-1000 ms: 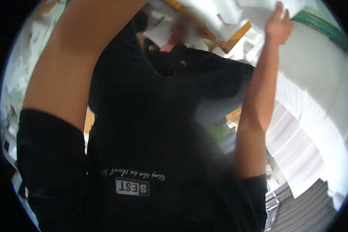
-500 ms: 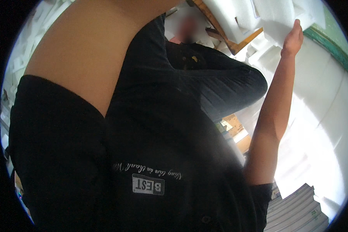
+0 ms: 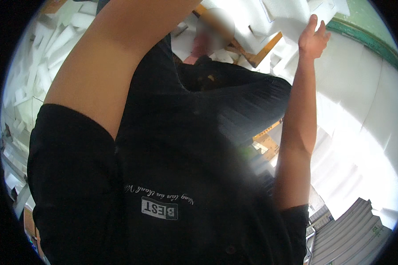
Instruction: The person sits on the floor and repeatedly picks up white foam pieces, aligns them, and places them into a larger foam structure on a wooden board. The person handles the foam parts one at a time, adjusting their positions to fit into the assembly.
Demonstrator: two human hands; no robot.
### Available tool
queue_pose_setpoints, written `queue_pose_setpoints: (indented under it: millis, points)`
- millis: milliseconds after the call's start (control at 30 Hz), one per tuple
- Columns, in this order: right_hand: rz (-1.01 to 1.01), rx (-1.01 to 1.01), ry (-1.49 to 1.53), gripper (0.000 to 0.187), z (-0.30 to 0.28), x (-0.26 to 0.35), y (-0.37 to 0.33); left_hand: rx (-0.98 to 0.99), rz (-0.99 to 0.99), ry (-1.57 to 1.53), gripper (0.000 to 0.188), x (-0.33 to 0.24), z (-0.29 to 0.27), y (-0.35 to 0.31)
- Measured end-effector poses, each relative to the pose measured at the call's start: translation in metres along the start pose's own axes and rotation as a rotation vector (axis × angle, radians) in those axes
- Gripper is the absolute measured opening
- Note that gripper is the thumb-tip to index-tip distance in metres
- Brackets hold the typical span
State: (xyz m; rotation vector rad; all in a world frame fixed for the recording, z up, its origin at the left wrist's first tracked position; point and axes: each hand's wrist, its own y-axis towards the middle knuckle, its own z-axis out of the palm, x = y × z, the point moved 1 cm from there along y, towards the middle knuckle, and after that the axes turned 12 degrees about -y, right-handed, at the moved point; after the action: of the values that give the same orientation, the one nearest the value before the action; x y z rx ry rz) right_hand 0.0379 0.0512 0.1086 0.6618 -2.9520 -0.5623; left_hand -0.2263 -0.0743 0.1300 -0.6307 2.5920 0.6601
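Right hand [image 3: 313, 43] at far right, fingers spread, just beside white foam [image 3: 292, 20], contact unclear; left arm [image 3: 99, 57] extends far, left hand out of view, grip cannot be told.

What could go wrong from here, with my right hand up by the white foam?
The right hand, held open, might knock the white foam beside it. The left arm runs past the picture's top edge, so the left hand could bump something unseen. The jumbled foam pieces at left might slide if brushed.
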Motion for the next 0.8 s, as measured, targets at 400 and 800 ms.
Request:
queue_pose_setpoints:
  millis: [400, 800]
  points:
    - [0.020, 0.169, 0.027, 0.090, -0.004, -0.006, 0.012, 0.055, -0.038, 0.005, 0.092, -0.010, -0.005, 0.003]
    - [-0.116, 0.131, 0.005, 0.078, -0.029, 0.082, 0.028, 0.051, -0.049, -0.062, 0.088, -0.005, -0.018, 0.000]
